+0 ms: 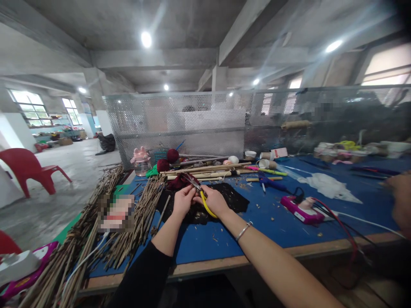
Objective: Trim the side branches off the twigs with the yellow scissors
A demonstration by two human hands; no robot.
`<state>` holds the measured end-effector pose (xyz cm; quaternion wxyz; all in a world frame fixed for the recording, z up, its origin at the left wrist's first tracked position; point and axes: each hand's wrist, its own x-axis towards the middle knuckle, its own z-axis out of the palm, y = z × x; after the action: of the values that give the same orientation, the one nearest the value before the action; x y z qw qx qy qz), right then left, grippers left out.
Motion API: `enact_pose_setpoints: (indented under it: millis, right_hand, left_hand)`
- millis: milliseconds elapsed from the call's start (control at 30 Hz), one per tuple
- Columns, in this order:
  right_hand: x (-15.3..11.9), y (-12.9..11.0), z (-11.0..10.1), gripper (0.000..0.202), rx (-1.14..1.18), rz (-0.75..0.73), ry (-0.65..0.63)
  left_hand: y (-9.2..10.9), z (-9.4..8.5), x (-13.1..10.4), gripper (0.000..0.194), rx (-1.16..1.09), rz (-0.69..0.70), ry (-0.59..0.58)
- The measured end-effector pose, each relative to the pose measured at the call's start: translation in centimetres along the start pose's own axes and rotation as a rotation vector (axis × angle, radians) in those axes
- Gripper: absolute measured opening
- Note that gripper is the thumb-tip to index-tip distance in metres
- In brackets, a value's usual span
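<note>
My right hand (212,201) is wrapped round a tool with yellow handles (208,207), perhaps pliers or cutters, whose metal jaws point up and left. My left hand (184,201) is closed close beside it, its fingertips pinching something too small to make out. Both hands are over a black cloth (229,194) scattered with small bits. Dark red material (178,181) lies just beyond my fingers. A bundle of thin sticks (141,214) lies to the left of my left hand.
A blue glue gun (272,183) and a purple power strip (302,210) with cables are on the blue table (199,244) at right. A perforated metal screen (180,124) stands behind. Long twigs (73,244) run along the left. Another person's hand (403,201) shows at far right.
</note>
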<state>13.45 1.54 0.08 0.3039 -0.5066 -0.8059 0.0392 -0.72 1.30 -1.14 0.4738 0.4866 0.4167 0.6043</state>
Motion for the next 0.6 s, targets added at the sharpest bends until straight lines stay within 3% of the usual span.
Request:
enact_pose_setpoints:
  millis: [367,600]
  right_hand:
    - [0.1,0.3,-0.1,0.037,-0.087,0.019,-0.022]
    - [0.1,0.3,-0.3,0.038,-0.088,0.003,-0.033]
  left_hand:
    - [0.0,-0.1,0.2,0.042,0.166,0.001,0.054]
    - [-0.6,-0.5,0.6,0.028,0.368,0.174,0.080]
